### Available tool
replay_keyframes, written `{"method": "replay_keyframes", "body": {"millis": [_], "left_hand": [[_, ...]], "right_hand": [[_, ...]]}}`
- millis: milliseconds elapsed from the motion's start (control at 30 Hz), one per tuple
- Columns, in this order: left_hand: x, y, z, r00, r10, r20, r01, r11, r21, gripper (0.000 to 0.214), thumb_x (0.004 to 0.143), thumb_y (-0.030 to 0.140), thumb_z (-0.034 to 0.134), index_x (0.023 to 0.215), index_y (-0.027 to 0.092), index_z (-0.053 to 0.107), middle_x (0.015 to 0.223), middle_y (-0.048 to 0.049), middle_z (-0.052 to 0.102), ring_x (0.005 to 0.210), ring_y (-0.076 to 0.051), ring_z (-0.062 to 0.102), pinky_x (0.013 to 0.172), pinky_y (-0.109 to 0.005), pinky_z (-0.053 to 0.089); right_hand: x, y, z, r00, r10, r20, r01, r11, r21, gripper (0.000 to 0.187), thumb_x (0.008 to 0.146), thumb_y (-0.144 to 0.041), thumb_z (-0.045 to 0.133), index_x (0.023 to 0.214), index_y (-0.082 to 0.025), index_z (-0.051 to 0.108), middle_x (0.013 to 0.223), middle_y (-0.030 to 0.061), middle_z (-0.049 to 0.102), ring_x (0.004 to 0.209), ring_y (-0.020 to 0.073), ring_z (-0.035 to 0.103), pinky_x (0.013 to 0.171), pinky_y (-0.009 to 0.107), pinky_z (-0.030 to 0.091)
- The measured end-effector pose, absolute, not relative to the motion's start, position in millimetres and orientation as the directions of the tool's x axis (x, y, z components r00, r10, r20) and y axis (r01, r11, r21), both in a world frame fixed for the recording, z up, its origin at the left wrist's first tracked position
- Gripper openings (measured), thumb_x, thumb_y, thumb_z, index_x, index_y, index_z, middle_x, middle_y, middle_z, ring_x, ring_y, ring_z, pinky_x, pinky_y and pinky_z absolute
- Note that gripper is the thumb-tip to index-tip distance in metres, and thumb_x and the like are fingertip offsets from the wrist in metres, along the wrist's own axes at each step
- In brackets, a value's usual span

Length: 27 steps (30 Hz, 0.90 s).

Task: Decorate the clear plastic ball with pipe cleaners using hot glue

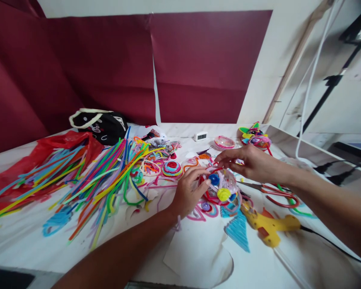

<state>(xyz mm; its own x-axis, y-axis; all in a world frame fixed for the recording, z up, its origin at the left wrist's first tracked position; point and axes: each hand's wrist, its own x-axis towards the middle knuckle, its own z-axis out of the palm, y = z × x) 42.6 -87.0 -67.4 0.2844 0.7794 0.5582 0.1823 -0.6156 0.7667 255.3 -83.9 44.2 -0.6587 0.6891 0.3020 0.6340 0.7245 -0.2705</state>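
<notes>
Maroon backdrop sheets (pixel 204 68) are hung behind the white worktop (pixel 27 241). A roundish pipe-cleaner ornament (pixel 221 186) is placed between both hands — its left edge is grasped by the left hand (pixel 187 192), the nearer one. The right hand's (pixel 250 162) fingers are bent over its far right side; whether anything is pinched cannot be told.

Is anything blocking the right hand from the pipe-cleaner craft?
No, nothing visible: the right hand is at the far edge of the pipe-cleaner craft. The left hand holds its left side; the glue gun lies to the right.
</notes>
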Motion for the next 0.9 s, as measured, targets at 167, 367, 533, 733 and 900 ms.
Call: {"method": "replay_keyframes", "body": {"millis": [167, 367, 533, 733, 900], "left_hand": [[42.7, -86.5, -67.8, 0.283, 0.778, 0.561, 0.175, -0.617, 0.767, 0.018, 0.087, 0.025, 0.058, 0.103, 0.022, 0.064, 0.114, -0.0073, 0.062, 0.110, -0.021, 0.059, 0.098, -0.034, 0.047], [42.2, -86.1, -67.8, 0.283, 0.776, 0.563, 0.161, -0.617, 0.770, 0.018, 0.086, 0.025, 0.059, 0.103, 0.022, 0.064, 0.113, -0.0071, 0.062, 0.109, -0.021, 0.059, 0.097, -0.034, 0.047], [41.5, -88.2, -67.3, 0.291, 0.785, 0.547, 0.167, -0.605, 0.779, 0.021, 0.085, 0.025, 0.060, 0.106, 0.021, 0.063, 0.116, -0.0069, 0.061, 0.111, -0.022, 0.058, 0.099, -0.034, 0.046], [40.8, -88.4, -62.2, 0.272, 0.793, 0.545, 0.126, -0.591, 0.797, 0.025, 0.094, 0.028, 0.046, 0.113, 0.020, 0.060, 0.116, -0.0068, 0.062, 0.112, -0.020, 0.058, 0.097, -0.031, 0.046], [38.7, -82.5, -57.2, 0.228, 0.745, 0.627, 0.180, -0.665, 0.724, 0.023, 0.094, 0.025, 0.045, 0.099, 0.017, 0.067, 0.110, -0.0081, 0.065, 0.108, -0.019, 0.059, 0.100, -0.034, 0.043]], "right_hand": [[253.7, -83.9, 42.9, -0.631, 0.719, 0.291, 0.640, 0.695, -0.329, 0.023, 0.084, -0.016, 0.050, 0.101, -0.020, 0.065, 0.084, 0.0023, 0.073, 0.073, 0.0155, 0.067, 0.065, 0.026, 0.049], [245.4, -79.3, 35.9, -0.645, 0.691, 0.325, 0.643, 0.721, -0.256, 0.022, 0.080, -0.013, 0.055, 0.099, -0.018, 0.066, 0.080, 0.0032, 0.072, 0.069, 0.0152, 0.066, 0.063, 0.026, 0.048], [241.3, -82.5, 34.1, -0.637, 0.683, 0.358, 0.640, 0.727, -0.249, 0.019, 0.080, -0.012, 0.055, 0.095, -0.015, 0.066, 0.074, 0.0032, 0.070, 0.064, 0.0134, 0.064, 0.059, 0.024, 0.046], [243.1, -85.8, 32.5, -0.573, 0.694, 0.435, 0.632, 0.713, -0.305, 0.016, 0.082, -0.015, 0.055, 0.093, -0.016, 0.066, 0.079, 0.0048, 0.071, 0.066, 0.0141, 0.063, 0.061, 0.025, 0.048], [242.9, -90.1, 30.5, -0.530, 0.677, 0.510, 0.622, 0.720, -0.308, 0.012, 0.083, -0.018, 0.057, 0.091, -0.016, 0.066, 0.080, 0.0049, 0.071, 0.067, 0.0144, 0.062, 0.063, 0.027, 0.048]]}}
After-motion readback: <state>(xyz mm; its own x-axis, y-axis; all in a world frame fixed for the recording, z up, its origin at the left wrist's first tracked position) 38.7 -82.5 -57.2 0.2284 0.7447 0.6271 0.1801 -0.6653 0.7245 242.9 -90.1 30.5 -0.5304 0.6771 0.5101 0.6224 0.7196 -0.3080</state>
